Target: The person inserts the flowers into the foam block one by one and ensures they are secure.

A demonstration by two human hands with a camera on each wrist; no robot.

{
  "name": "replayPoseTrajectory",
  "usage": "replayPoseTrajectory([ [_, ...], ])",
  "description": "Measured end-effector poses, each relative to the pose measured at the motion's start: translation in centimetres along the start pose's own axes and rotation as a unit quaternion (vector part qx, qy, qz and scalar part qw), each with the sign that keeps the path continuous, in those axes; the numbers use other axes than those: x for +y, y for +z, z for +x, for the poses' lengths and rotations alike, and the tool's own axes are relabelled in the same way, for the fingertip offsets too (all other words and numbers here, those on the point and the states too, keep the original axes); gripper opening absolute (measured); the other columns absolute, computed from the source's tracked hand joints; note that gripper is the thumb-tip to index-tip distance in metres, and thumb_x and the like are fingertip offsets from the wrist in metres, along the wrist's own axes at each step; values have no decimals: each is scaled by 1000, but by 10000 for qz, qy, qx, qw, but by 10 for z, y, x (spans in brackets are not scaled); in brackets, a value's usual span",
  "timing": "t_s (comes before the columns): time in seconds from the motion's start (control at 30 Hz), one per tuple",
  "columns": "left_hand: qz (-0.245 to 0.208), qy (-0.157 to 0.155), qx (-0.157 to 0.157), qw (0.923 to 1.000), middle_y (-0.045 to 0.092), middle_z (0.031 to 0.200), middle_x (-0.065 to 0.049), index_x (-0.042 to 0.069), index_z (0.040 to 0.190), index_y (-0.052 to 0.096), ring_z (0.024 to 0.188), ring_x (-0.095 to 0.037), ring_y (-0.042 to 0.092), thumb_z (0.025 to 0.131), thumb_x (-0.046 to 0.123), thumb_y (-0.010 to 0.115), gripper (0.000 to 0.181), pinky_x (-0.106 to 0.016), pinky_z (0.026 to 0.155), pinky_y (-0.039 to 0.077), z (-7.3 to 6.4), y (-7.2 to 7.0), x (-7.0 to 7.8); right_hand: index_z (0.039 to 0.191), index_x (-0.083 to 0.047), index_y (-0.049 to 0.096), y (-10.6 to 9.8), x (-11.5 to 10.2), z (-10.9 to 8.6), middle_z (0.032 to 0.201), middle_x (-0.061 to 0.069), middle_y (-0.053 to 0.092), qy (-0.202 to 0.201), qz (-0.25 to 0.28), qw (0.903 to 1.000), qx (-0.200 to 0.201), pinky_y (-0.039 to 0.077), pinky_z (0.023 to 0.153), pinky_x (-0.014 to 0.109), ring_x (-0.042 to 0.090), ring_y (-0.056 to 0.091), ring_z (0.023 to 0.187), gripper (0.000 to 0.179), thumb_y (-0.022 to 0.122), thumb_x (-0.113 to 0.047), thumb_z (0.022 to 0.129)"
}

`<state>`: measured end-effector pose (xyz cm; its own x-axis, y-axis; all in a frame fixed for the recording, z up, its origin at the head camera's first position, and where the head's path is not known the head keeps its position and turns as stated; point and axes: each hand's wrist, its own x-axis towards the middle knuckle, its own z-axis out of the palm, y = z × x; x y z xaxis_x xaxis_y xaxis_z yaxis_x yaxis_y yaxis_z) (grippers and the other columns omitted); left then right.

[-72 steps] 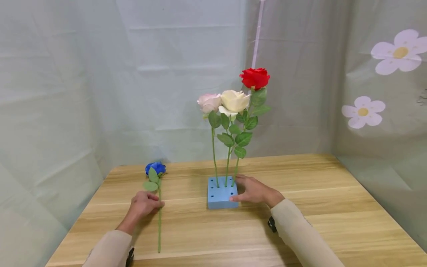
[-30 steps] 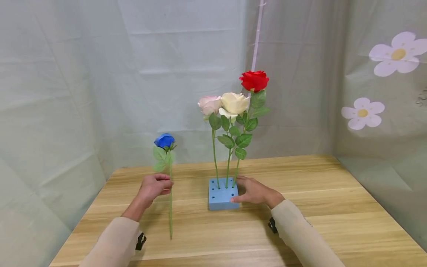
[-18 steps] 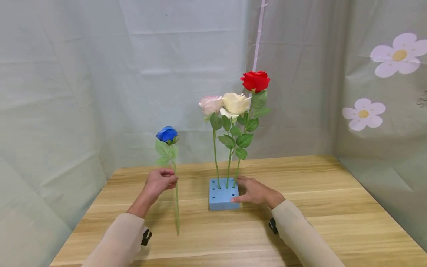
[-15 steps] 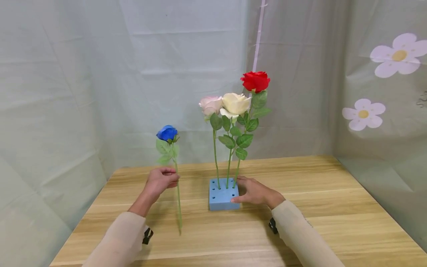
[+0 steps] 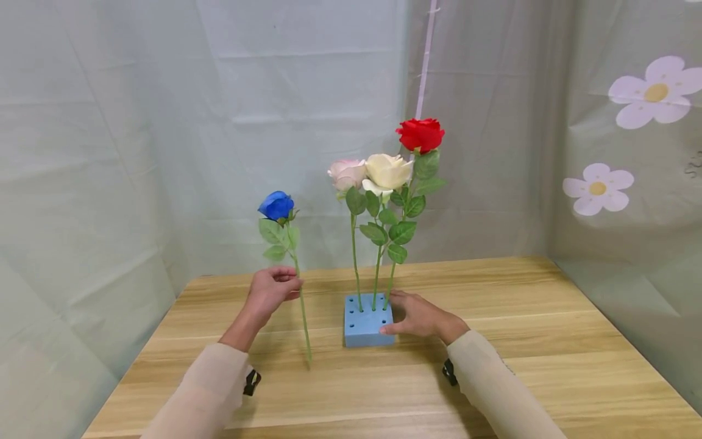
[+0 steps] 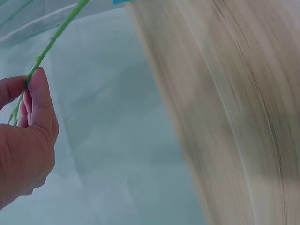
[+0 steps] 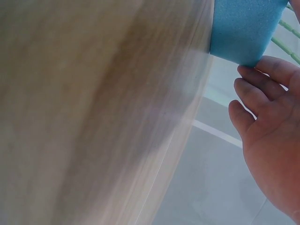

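A blue rose [image 5: 276,206] with pale green leaves stands almost upright in the air, left of the block. My left hand [image 5: 272,291] pinches its thin green stem [image 6: 50,44] between thumb and fingers; the stem's lower end tilts to the right above the table. My right hand [image 5: 419,315] holds the light blue foam block [image 5: 364,332] at its right side, thumb at the front and fingers toward the back corner, also seen in the right wrist view. Out of the block's holes rise a pale pink rose [image 5: 347,174], a cream rose [image 5: 387,172] and a red rose [image 5: 420,135].
The wooden table [image 5: 521,341] runs under both forearms. Several small open holes show in the block's top. Grey-white sheeting [image 5: 274,122] hangs behind the table, and the right-hand sheet carries printed flowers [image 5: 598,188].
The blue rose, first lying on the table under my left hand, has been lifted, turned upright and brought rightward toward the block. My right hand has stayed on the block.
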<state>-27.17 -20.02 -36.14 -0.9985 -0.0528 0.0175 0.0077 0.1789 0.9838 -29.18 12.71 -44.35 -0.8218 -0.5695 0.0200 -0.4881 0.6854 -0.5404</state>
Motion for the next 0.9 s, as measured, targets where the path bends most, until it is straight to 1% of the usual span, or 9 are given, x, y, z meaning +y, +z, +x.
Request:
replayPoseTrajectory([
  [0.17,-87,201,-17,9998,61,94,-9,-14,115,58,77,-10,65,91,-5,67,28,-25,72,61,2,9,3,146,3,45,0,1,0,155,21,36,7,-20,10000,9,31,116,51,37,32,144,90,74,-56,85],
  [0.33,-168,362,7,9992,61,94,-10,-14,115,58,77,-11,65,92,-4,67,27,-24,72,60,2,18,8,146,4,45,0,1,0,155,21,36,7,24,10000,14,31,116,51,37,31,144,89,74,-55,86],
  [0.5,-134,468,17,9988,62,94,-10,-12,112,60,79,-16,66,92,-3,68,24,-25,73,60,2,25,11,147,3,44,0,0,0,156,20,35,7,14,10000,-7,31,117,51,36,31,144,90,73,-56,86],
  [0.6,-83,592,32,9982,61,94,-10,-11,112,61,79,-15,66,91,-2,69,23,-26,74,60,4,27,14,147,4,44,0,0,0,156,21,35,16,35,10000,3,31,117,51,37,31,144,90,73,-56,86],
  [0.7,-82,727,101,9973,62,95,-11,-10,112,62,77,-12,64,92,-1,69,23,-26,74,60,6,30,17,146,4,45,0,0,0,156,20,35,23,48,10000,20,31,117,51,37,31,144,90,74,-55,86],
  [0.9,-297,747,230,9965,62,92,-10,-12,110,62,74,-10,64,90,-5,70,23,-24,72,60,11,38,22,146,3,45,0,1,0,156,20,35,11,48,10000,0,32,116,51,37,31,144,89,73,-56,86],
])
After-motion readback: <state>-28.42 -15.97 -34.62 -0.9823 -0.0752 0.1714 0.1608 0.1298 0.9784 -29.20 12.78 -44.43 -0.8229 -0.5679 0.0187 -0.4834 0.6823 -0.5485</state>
